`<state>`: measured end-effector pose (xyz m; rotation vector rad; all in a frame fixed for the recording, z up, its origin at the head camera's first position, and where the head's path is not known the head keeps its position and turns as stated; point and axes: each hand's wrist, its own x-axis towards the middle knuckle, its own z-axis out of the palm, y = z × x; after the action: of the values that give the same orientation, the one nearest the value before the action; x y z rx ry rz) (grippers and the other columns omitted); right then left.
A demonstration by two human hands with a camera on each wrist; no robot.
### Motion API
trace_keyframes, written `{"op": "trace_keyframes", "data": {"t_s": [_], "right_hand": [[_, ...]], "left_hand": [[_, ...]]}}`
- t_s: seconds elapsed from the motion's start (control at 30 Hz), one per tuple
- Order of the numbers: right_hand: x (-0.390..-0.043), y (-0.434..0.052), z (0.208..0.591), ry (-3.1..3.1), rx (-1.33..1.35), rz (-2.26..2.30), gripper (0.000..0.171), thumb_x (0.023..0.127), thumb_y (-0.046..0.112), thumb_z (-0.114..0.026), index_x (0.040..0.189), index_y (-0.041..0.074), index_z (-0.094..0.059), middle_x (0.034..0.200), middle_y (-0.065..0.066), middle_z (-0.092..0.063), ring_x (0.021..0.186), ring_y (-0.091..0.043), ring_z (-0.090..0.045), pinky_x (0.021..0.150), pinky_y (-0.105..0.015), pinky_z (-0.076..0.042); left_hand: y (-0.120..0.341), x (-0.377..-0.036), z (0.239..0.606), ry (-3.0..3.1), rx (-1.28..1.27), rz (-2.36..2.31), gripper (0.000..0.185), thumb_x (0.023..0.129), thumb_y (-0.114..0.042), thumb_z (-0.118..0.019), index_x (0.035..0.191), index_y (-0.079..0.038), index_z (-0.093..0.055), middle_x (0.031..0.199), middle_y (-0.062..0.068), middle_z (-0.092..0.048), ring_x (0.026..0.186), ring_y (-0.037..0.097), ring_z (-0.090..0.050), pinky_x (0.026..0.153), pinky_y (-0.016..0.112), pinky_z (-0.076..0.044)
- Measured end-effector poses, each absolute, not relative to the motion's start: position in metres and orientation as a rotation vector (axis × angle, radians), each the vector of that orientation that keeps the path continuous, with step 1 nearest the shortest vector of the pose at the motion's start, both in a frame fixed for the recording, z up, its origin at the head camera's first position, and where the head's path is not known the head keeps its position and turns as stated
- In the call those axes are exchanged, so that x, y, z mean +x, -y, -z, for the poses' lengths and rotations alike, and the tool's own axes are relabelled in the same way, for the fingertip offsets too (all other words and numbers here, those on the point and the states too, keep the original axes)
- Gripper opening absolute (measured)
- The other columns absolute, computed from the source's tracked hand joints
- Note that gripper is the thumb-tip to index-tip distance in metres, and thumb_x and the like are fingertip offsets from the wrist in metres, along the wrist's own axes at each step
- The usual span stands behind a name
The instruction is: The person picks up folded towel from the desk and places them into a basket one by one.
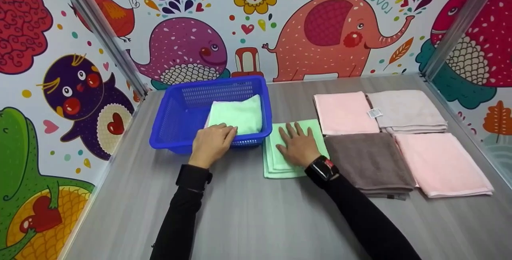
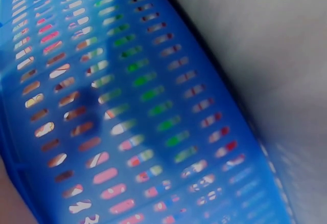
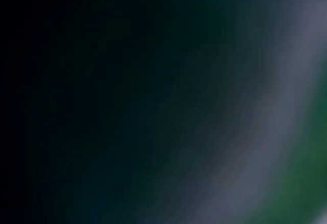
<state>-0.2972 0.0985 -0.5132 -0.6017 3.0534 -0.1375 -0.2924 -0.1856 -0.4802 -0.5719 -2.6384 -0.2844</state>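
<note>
A: The left hand (image 1: 212, 143) lies over the near rim of the blue basket (image 1: 176, 120), its fingers bent over the edge and onto the green towel (image 1: 239, 115) folded inside. Whether they actually pinch the cloth, I cannot tell.

B: And the right hand (image 1: 297, 145)?

A: Flat, fingers straight and spread, pressing on the green stack (image 1: 276, 168) on the table (image 1: 256, 220) just right of the basket. It grips nothing.

B: What lies beside that stack?

A: A brown towel (image 1: 370, 162) touches its right edge. Behind that is a pink towel (image 1: 345, 112), then a pale beige one (image 1: 406, 110) at the back right, and another pink one (image 1: 442, 164) at the front right. All are folded and laid close together.

B: Do the wrist views help?

A: Little. The left one shows only the basket's slotted blue wall (image 2: 127, 111), very near and blurred. The right one is dark and blurred; nothing can be made out.
</note>
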Motion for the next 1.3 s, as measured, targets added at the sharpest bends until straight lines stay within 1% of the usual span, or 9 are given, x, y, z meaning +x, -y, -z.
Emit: {"op": "trace_keyframes", "data": {"t_s": [0.4, 0.67, 0.8, 0.9, 1.0, 1.07, 1.17, 1.23, 1.3], "right_hand": [[-0.245, -0.093, 0.521, -3.119, -0.625, 0.079, 0.063, 0.108, 0.047, -0.046, 0.158, 0.009, -0.043, 0.162, -0.02, -0.042, 0.149, -0.046, -0.037, 0.113, -0.072, -0.033], [-0.245, -0.108, 0.502, -3.036, -0.723, 0.314, 0.058, 0.106, 0.043, -0.051, 0.154, 0.011, -0.049, 0.158, -0.02, -0.047, 0.144, -0.052, -0.042, 0.115, -0.067, -0.035], [-0.244, -0.129, 0.469, -2.944, -0.754, 0.4, 0.064, 0.102, 0.045, -0.06, 0.156, 0.014, -0.048, 0.152, -0.02, -0.054, 0.132, -0.047, -0.056, 0.103, -0.063, -0.049], [-0.245, -0.154, 0.447, -2.915, -0.744, 0.445, 0.069, 0.096, 0.043, -0.069, 0.155, 0.013, -0.049, 0.144, -0.02, -0.061, 0.125, -0.043, -0.063, 0.095, -0.062, -0.053], [-0.25, -0.177, 0.44, -2.87, -0.723, 0.535, 0.07, 0.092, 0.037, -0.075, 0.152, 0.009, -0.051, 0.135, -0.022, -0.067, 0.121, -0.041, -0.065, 0.095, -0.06, -0.053], [-0.256, -0.186, 0.443, -2.829, -0.699, 0.588, 0.071, 0.092, 0.033, -0.076, 0.151, 0.005, -0.051, 0.13, -0.022, -0.068, 0.12, -0.04, -0.065, 0.096, -0.059, -0.052], [-0.265, -0.189, 0.454, -2.792, -0.653, 0.602, 0.075, 0.091, 0.031, -0.078, 0.151, -0.003, -0.048, 0.127, -0.026, -0.067, 0.121, -0.044, -0.062, 0.1, -0.059, -0.05], [-0.269, -0.186, 0.46, -2.791, -0.616, 0.585, 0.082, 0.088, 0.031, -0.08, 0.151, -0.006, -0.045, 0.132, -0.03, -0.064, 0.127, -0.048, -0.058, 0.104, -0.06, -0.048], [-0.271, -0.182, 0.464, -2.806, -0.575, 0.565, 0.088, 0.084, 0.03, -0.084, 0.152, -0.007, -0.043, 0.136, -0.036, -0.058, 0.128, -0.052, -0.056, 0.105, -0.061, -0.048]], "left_hand": [[0.187, -0.292, 0.481, 2.667, -0.559, 0.289, 0.046, 0.109, -0.039, -0.047, 0.085, -0.013, -0.075, 0.074, 0.005, -0.068, 0.068, 0.027, -0.067, 0.057, 0.044, -0.052], [0.184, -0.291, 0.476, 2.66, -0.553, 0.4, 0.033, 0.107, -0.038, -0.055, 0.104, -0.016, -0.079, 0.086, 0.003, -0.074, 0.078, 0.024, -0.071, 0.065, 0.045, -0.057], [0.178, -0.289, 0.468, 2.532, -0.562, 0.455, 0.023, 0.099, -0.032, -0.069, 0.112, -0.015, -0.076, 0.094, 0.004, -0.072, 0.088, 0.025, -0.067, 0.072, 0.044, -0.054], [0.165, -0.284, 0.46, 2.424, -0.629, 0.485, 0.02, 0.094, -0.027, -0.075, 0.106, -0.011, -0.072, 0.094, 0.005, -0.069, 0.087, 0.025, -0.064, 0.075, 0.041, -0.053], [0.148, -0.274, 0.455, 2.386, -0.733, 0.518, 0.017, 0.092, -0.024, -0.077, 0.089, -0.01, -0.068, 0.082, 0.002, -0.066, 0.072, 0.018, -0.061, 0.065, 0.034, -0.052], [0.134, -0.264, 0.456, 2.428, -0.771, 0.527, 0.026, 0.093, -0.025, -0.077, 0.075, -0.012, -0.064, 0.069, -0.002, -0.06, 0.06, 0.013, -0.055, 0.054, 0.03, -0.047], [0.115, -0.25, 0.461, 2.617, -0.728, 0.486, 0.04, 0.095, -0.034, -0.075, 0.066, -0.012, -0.058, 0.059, -0.003, -0.051, 0.054, 0.012, -0.05, 0.05, 0.032, -0.043], [0.105, -0.242, 0.466, 2.794, -0.655, 0.427, 0.043, 0.096, -0.042, -0.072, 0.071, -0.008, -0.061, 0.061, 0.002, -0.054, 0.056, 0.018, -0.056, 0.051, 0.037, -0.048], [0.099, -0.239, 0.474, 2.952, -0.59, 0.416, 0.048, 0.096, -0.049, -0.07, 0.089, -0.001, -0.067, 0.072, 0.011, -0.064, 0.067, 0.029, -0.067, 0.06, 0.044, -0.055]]}}
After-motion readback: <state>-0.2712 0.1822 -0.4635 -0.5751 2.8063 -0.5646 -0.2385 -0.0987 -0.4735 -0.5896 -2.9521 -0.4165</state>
